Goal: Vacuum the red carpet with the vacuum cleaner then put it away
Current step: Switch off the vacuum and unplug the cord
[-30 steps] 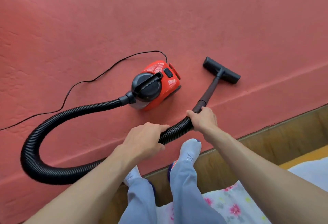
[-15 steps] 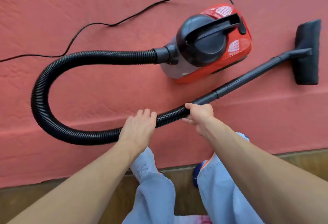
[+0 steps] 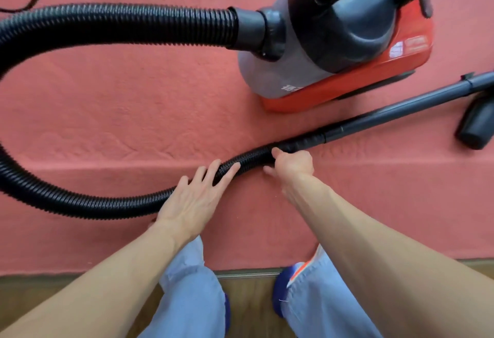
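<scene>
We bend to the hose of the vacuum cleaner, low over the carpet

Taking the red-and-grey canister vacuum cleaner with its black domed top (image 3: 339, 38) as our mark: it sits on the red textured carpet (image 3: 120, 113), and its black ribbed flexible hose (image 3: 115, 24) leaves the canister's near-left side, loops wide and runs back to us in front of it. Our left hand (image 3: 192, 201) lies on that hose with fingers spread, not gripping; our right hand (image 3: 291, 162) is curled round the hose end where the dark rigid wand (image 3: 401, 113) joins, just in front of the canister. We judge this to be taking up or laying down the wand; next we need a firm two-handed hold, the loop kept free of our feet
</scene>
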`<state>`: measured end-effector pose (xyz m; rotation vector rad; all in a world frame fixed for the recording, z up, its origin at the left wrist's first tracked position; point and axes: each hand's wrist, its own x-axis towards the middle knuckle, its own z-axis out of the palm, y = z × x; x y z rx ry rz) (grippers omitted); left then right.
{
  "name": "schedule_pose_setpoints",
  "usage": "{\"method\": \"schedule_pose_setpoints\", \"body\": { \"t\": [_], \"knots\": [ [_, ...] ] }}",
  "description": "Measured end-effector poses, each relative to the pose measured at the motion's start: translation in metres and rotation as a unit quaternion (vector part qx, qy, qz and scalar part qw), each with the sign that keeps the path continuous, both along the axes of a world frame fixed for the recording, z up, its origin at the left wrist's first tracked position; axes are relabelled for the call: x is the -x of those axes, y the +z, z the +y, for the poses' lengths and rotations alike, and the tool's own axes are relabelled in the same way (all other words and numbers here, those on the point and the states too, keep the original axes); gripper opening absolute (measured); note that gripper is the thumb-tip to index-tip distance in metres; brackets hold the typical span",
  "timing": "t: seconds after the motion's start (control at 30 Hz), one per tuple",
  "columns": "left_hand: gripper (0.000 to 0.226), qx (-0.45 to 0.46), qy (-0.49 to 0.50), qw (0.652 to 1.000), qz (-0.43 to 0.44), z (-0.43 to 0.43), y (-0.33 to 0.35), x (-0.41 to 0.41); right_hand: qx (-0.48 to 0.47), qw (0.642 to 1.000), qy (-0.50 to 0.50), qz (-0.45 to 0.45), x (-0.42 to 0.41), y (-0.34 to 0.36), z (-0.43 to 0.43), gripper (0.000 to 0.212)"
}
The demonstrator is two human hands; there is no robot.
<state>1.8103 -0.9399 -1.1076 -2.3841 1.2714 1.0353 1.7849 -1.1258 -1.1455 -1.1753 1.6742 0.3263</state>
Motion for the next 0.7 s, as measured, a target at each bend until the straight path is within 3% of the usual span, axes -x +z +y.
{"method": "schedule_pose_setpoints", "body": {
  "t": [0.13, 0.2, 0.3, 0.47, 0.7],
  "knots": [
    [0.096, -0.045, 0.029, 0.997, 0.05, -0.016, 0.038, -0.017, -0.03, 0.999, 0.012, -0.006, 0.0, 0.036, -0.022, 0.012],
    [0.075, -0.034, 0.073, 0.994, 0.067, -0.031, 0.067, -0.031, -0.022, 0.998, 0.056, -0.003, 0.001, 0.071, -0.039, 0.004],
    [0.032, -0.014, 0.116, 0.99, 0.079, -0.054, 0.125, -0.059, 0.011, 0.981, 0.192, 0.016, -0.004, 0.138, -0.068, 0.023],
    [0.024, 0.014, 0.159, 0.982, 0.098, -0.09, 0.233, -0.105, 0.097, 0.885, 0.452, 0.047, -0.034, 0.27, -0.116, 0.026],
    [0.027, 0.106, 0.211, 0.969, 0.072, -0.138, 0.379, -0.159, 0.227, 0.73, 0.644, 0.025, -0.099, 0.413, -0.166, 0.025]
  ]
}}
